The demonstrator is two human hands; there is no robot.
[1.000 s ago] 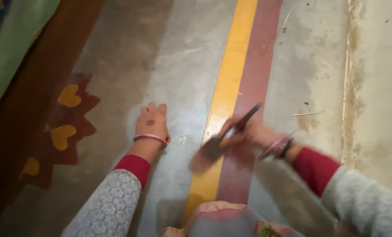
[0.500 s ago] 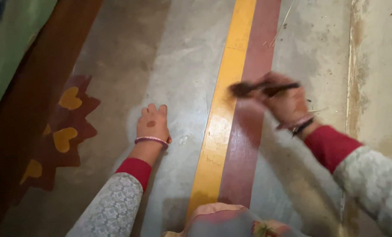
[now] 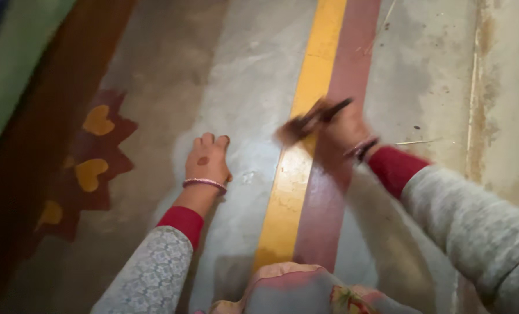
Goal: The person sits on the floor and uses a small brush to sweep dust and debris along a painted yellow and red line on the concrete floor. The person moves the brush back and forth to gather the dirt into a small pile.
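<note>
Right hand: the right hand [image 3: 343, 129] is gripping a small dark brush [image 3: 309, 121], fingers wrapped around its handle; both are blurred.
Brush: its bristle end is lying over the yellow stripe [image 3: 297, 168], beside the red stripe [image 3: 329, 192], on the grey floor [image 3: 242, 87].
Left hand: the left hand [image 3: 208, 160] is pressing palm-down on the floor, fingers curled under, holding nothing, a pink bangle [image 3: 204, 183] circling the wrist.
Far left: a painted maroon motif with yellow hearts [image 3: 91, 168] is showing.
</note>
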